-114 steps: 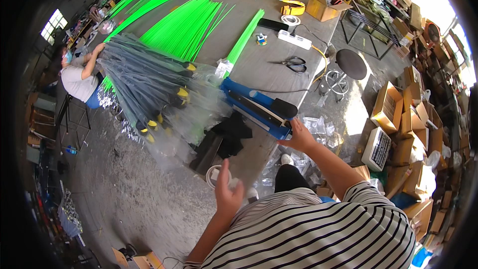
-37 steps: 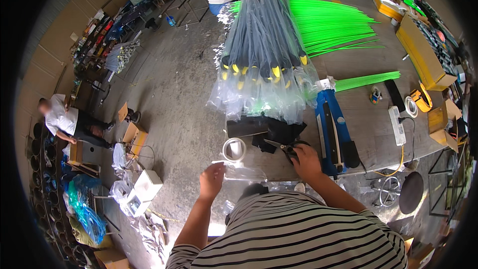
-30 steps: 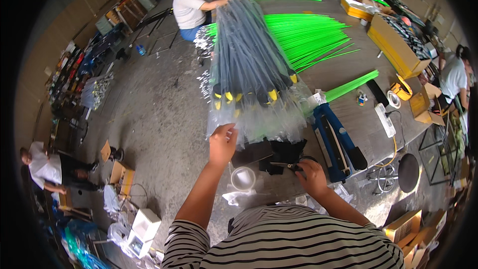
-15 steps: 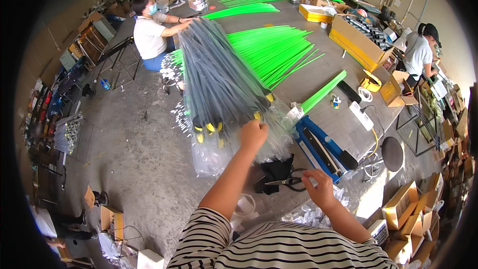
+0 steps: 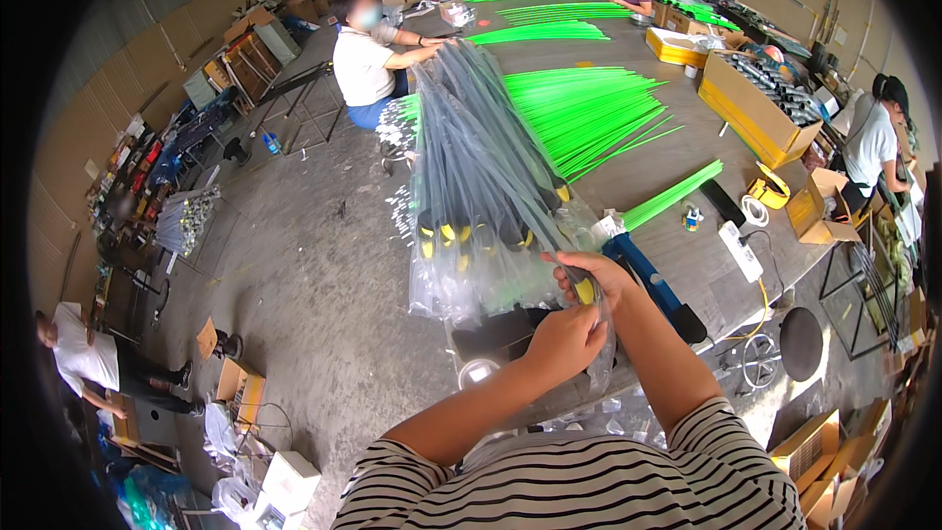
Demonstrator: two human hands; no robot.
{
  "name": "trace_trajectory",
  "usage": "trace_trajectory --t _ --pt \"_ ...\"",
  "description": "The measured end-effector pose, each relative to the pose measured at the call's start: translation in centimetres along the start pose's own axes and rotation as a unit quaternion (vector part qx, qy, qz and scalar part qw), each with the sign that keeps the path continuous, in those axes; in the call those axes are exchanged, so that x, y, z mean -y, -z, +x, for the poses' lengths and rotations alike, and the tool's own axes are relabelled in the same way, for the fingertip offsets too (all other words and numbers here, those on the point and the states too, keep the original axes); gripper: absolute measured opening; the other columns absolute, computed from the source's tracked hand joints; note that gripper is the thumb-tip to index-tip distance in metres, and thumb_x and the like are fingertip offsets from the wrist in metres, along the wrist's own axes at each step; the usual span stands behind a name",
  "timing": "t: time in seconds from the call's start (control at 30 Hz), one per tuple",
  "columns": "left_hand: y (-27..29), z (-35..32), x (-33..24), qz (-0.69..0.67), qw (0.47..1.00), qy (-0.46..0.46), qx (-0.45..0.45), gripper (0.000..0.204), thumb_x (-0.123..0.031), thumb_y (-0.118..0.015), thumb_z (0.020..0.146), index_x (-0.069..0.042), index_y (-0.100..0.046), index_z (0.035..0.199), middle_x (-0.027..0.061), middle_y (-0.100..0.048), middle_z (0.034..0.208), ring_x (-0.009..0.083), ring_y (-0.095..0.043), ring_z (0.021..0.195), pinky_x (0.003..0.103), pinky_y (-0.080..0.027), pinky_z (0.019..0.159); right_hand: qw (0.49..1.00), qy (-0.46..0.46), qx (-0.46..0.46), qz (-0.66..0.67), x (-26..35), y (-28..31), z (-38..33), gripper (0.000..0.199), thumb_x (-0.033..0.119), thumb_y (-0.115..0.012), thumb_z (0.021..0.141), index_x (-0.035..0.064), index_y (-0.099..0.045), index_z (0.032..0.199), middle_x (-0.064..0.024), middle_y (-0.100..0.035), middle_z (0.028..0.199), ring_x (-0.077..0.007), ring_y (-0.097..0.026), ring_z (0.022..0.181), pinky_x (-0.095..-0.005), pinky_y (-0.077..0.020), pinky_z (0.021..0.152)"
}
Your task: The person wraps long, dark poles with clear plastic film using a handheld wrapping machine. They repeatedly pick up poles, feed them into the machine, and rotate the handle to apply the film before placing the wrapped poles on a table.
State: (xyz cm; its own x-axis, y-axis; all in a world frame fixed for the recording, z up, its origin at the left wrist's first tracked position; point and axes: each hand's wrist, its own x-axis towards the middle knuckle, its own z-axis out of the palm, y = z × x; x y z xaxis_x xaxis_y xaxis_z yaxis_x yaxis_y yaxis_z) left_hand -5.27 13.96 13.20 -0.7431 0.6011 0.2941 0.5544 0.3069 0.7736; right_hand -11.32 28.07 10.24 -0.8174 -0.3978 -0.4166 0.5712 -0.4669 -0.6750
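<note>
- bundle (image 5: pixel 461 162) at left: most sleeved pieces lying loose, apparently left to do
- left hand (image 5: pixel 566 344) pinching one sleeve end (image 5: pixel 601 361)
- right hand (image 5: pixel 606 278) closed round that yellow-tipped piece (image 5: pixel 586 291), looks half-handled
- blue tool (image 5: pixel 650 283) just beside, untouched

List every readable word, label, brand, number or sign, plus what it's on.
No text reads clearly in this view.
Bagged piece in the left hand and right hand: no lettering I can make out.
Blue bench tool: partly hidden, nothing legible.
White power strip: too small to read.
Yellow-banded carton: nothing legible.
</note>
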Motion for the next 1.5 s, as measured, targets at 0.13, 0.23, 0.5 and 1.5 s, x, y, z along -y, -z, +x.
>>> trace_trajectory --t 0.13,0.23,0.5,1.5 --pt "-0.8 -4.0 -0.8 0.040 0.994 0.048 0.085 0.022 -0.020 -0.057 0.080 -0.002 -0.052 0.069 0.0109 -0.056 0.060 0.0248 -0.054 0.051 0.032 -0.041 0.048 0.955 0.123 -0.122 -0.239 -3.2 0.7 -3.7 0.019 0.014 -0.061 0.070 -0.0020 -0.058 0.080 -0.0039 -0.056 0.067 -0.0095 -0.052 0.058 -0.0229 -0.0402 0.051" --pt "-2.0 -7.4 3.1 -0.132 0.959 0.251 -0.016 0.028 -0.029 -0.056 0.083 -0.001 -0.058 0.082 0.0092 -0.062 0.073 0.0189 -0.059 0.061 0.029 -0.046 0.054 0.917 0.175 -0.103 -0.343 -5.7 1.5 -8.0 0.028 0.010 -0.064 0.067 -0.0038 -0.055 0.090 -0.0029 -0.056 0.070 -0.0091 -0.051 0.059 -0.0236 -0.0402 0.052" --pt "7.7 -4.2 1.3 -0.501 0.781 0.116 -0.353 0.066 -0.048 -0.046 0.083 0.008 -0.041 0.116 0.0218 -0.049 0.114 0.0294 -0.049 0.106 0.039 -0.037 0.094 0.963 -0.004 0.269 -0.030 -10.4 7.2 -16.4 0.039 0.012 -0.068 0.068 -0.0030 -0.052 0.100 -0.0058 -0.054 0.065 -0.0131 -0.052 0.055 -0.0241 -0.0401 0.049" --pt "24.4 -12.8 2.8 -0.422 0.727 0.051 -0.539 0.031 -0.039 -0.054 0.083 -0.009 -0.049 0.076 -0.0025 -0.044 0.065 0.0098 -0.047 0.062 0.030 -0.043 0.069 0.501 0.431 -0.232 -0.714 -19.9 5.2 -21.5 0.040 -0.002 -0.055 0.055 0.0029 -0.058 0.094 -0.0116 -0.051 0.061 -0.0297 -0.049 0.055 -0.0397 -0.0381 0.052"
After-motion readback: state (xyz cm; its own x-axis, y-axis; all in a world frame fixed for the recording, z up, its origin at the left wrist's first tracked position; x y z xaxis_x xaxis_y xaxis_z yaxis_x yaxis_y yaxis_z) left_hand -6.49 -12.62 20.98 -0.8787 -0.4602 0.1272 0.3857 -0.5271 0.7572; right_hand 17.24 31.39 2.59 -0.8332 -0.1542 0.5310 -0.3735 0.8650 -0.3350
